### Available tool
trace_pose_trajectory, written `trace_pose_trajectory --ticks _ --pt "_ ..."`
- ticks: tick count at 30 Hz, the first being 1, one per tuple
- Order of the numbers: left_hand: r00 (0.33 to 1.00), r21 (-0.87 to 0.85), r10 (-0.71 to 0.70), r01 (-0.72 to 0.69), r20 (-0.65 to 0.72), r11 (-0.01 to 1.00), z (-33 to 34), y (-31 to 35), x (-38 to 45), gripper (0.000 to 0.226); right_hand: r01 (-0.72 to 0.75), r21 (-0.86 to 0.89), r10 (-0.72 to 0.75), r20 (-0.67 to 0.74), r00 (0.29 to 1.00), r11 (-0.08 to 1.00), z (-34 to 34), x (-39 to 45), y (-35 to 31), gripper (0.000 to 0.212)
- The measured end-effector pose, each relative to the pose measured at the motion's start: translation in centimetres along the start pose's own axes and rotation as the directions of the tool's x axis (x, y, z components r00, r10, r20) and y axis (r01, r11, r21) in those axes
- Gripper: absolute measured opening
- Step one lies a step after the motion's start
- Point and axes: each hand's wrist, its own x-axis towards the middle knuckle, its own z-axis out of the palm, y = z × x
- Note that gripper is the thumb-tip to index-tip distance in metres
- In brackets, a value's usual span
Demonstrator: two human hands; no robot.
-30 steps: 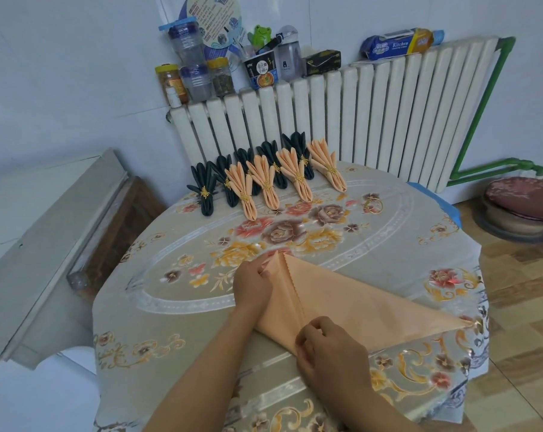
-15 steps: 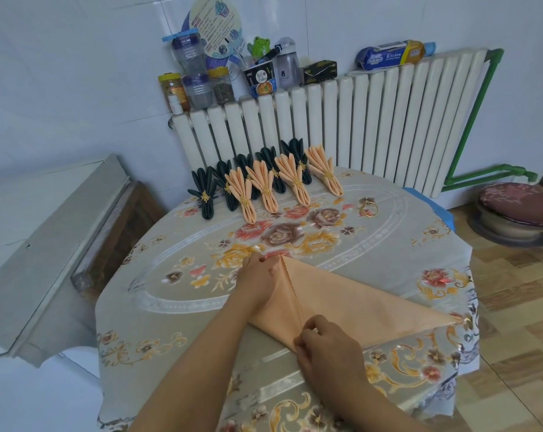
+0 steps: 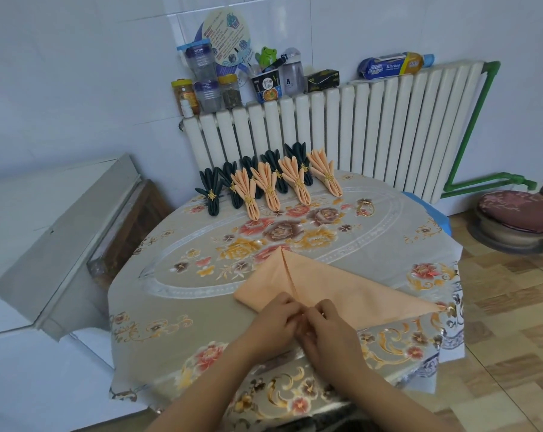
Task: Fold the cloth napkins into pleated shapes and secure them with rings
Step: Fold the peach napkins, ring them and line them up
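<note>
A peach cloth napkin (image 3: 326, 285) lies on the flowered tablecloth (image 3: 176, 310), its left part folded over so a zigzag edge runs down its middle. My left hand (image 3: 274, 319) and my right hand (image 3: 324, 330) meet at the napkin's near bottom corner, and their fingertips pinch the cloth there. A loose gold ring (image 3: 366, 207) lies on the table beyond the napkin to the right. Along the far edge stand several finished pleated napkins in gold rings, peach ones (image 3: 295, 182) and dark green ones (image 3: 212, 193).
A white radiator (image 3: 357, 129) stands behind the table with jars, a cup and boxes on top. A grey slanted cabinet (image 3: 64, 241) is at the left. A cushioned stool (image 3: 516, 213) sits on the tiled floor at the right.
My left hand has left the napkin's top point and come down to the near corner beside my right hand. The view has shifted a little.
</note>
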Motion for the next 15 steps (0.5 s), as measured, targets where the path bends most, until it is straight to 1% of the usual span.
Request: trace_pose_trajectory --ticks 3,4,5,7,8,10,11,15 --pt "1.000 0.048 -0.013 0.013 0.014 0.999 0.1 0.5 0.0 0.017 -0.020 0.129 0.016 0.032 0.999 0.991 -1.0 -0.4 0.2 0.010" --pt "1.000 0.069 -0.017 0.017 0.009 0.997 0.1 0.6 -0.2 0.020 -0.012 0.147 0.010 0.015 1.000 0.989 -1.6 -0.6 0.5 0.009" --pt "1.000 0.096 -0.015 0.014 0.002 0.995 0.2 0.7 -0.3 0.022 -0.001 0.115 0.003 -0.019 1.000 0.993 -2.3 -0.7 0.8 0.009" --pt "1.000 0.159 0.004 0.000 -0.026 0.987 0.4 1.0 -0.7 0.024 0.014 -0.046 -0.017 -0.062 0.998 0.999 -3.9 -0.8 2.0 0.011" --pt "0.999 0.185 0.010 -0.002 -0.042 0.983 0.4 1.2 -0.9 0.025 -0.003 -0.117 -0.002 -0.039 0.999 0.993 -4.5 -0.8 2.8 0.016" --pt "0.997 0.262 0.025 -0.006 -0.068 0.965 0.5 1.7 -1.2 0.027 -0.037 -0.216 0.053 0.067 0.996 0.976 -5.6 -0.7 4.1 0.027" --pt "0.996 0.307 0.038 -0.013 -0.077 0.952 0.4 1.8 -1.3 0.028 -0.037 -0.228 0.067 0.123 0.990 0.973 -5.6 -0.5 4.5 0.030" --pt "0.994 0.413 0.093 -0.058 -0.065 0.909 0.9 2.6 -1.7 0.028 0.061 -0.228 -0.022 0.167 0.986 0.972 -6.0 -0.4 5.2 0.023"
